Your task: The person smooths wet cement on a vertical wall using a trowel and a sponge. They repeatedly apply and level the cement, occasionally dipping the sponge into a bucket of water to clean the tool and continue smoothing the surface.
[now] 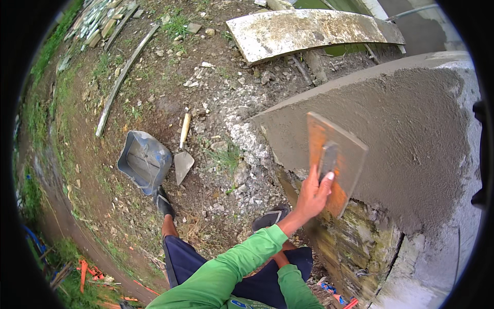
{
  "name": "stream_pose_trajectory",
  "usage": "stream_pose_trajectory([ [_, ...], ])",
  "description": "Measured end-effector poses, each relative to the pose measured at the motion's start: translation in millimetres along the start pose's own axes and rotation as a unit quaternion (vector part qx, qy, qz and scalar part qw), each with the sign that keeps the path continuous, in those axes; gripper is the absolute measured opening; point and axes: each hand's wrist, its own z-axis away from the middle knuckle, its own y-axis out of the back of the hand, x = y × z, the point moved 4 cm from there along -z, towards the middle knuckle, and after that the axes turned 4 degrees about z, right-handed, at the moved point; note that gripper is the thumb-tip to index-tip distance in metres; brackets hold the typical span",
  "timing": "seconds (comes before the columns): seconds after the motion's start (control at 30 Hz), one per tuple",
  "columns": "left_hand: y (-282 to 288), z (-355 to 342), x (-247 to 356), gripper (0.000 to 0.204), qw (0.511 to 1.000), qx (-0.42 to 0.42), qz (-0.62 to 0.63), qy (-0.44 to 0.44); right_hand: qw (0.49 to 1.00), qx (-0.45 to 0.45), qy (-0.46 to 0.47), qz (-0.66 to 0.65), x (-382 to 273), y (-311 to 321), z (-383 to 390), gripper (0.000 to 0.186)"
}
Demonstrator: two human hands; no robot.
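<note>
My left hand (311,197) is closed around the dark handle of an orange, mortar-stained plastering float (343,175). The float lies over wet grey mortar (411,129) spread on a sloping wall face, near its lower left edge. My left arm, in a green sleeve, reaches across to the right. Below it, part of my right wrist (280,258) shows by my knee; the left sleeve hides the fingers of that hand. On the ground to the left lie a pointed trowel (183,164) with a pale wooden handle and a cut-open blue-grey container (144,159) with mortar residue inside.
Rough stonework (355,242) shows beneath the mortar. A whitish, stained board (314,31) lies beyond the wall. A long timber strip (126,80) and a pile of broken pieces (98,23) lie at far left. My sandalled foot (270,217) stands on rubble close to the wall.
</note>
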Motion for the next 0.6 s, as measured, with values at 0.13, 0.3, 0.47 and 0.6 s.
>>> stream_pose_trajectory([
  [0.13, -24, -33, 110, 0.035, 0.969, -0.007, -0.127, -0.212, 0.999, 0.017, 0.013, -0.039, 11, -16, 11, 0.046],
  [0.3, 88, -102, 41, 0.027, 0.995, 0.087, 0.057, 0.01, 0.991, -0.048, -0.094, -0.084, -20, -16, 7, 0.047],
  [0.47, 13, -31, 33, 0.029, 0.995, -0.034, -0.057, -0.069, 0.999, -0.008, 0.024, -0.035, 17, -20, 6, 0.048],
  [0.6, -28, -41, 154, 0.032, 0.945, -0.059, -0.179, -0.267, 0.997, -0.042, -0.072, -0.002, -9, -11, 7, 0.048],
])
